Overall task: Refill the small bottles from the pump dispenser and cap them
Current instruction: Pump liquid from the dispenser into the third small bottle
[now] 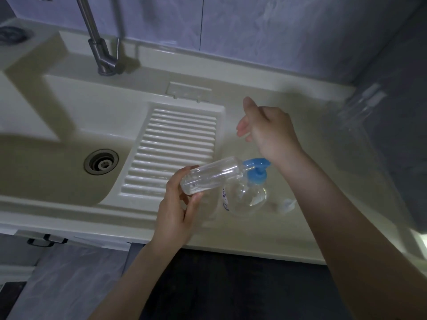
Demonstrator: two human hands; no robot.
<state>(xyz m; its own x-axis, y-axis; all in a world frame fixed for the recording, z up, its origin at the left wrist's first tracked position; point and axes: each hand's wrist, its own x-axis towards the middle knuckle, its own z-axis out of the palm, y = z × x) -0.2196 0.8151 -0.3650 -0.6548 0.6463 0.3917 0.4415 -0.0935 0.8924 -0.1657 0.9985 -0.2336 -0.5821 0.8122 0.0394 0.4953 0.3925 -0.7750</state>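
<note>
While the left hand [182,199] grips the base of a small clear bottle [211,175], fingers and thumb curled round its lower end, the bottle lies tilted close to horizontal. Its long axis runs from lower left to upper right, and its open neck points at the blue pump head [257,168] and appears to meet the spout. This attitude looks chosen to catch whatever the spout delivers. A little clear liquid seems to sit in the bottle; the level cannot be judged.

The right hand [265,128] hovers above and beyond the pump, fingers loosely spread, holding nothing; it looks poised between presses.

The pump dispenser [247,199], clear and rounded, stands on the pale bench [323,181] just right of the ribbed drainboard [175,144]. A small pale cap [286,205] lies on the bench near the dispenser, apparently kept within reach for capping.
</note>
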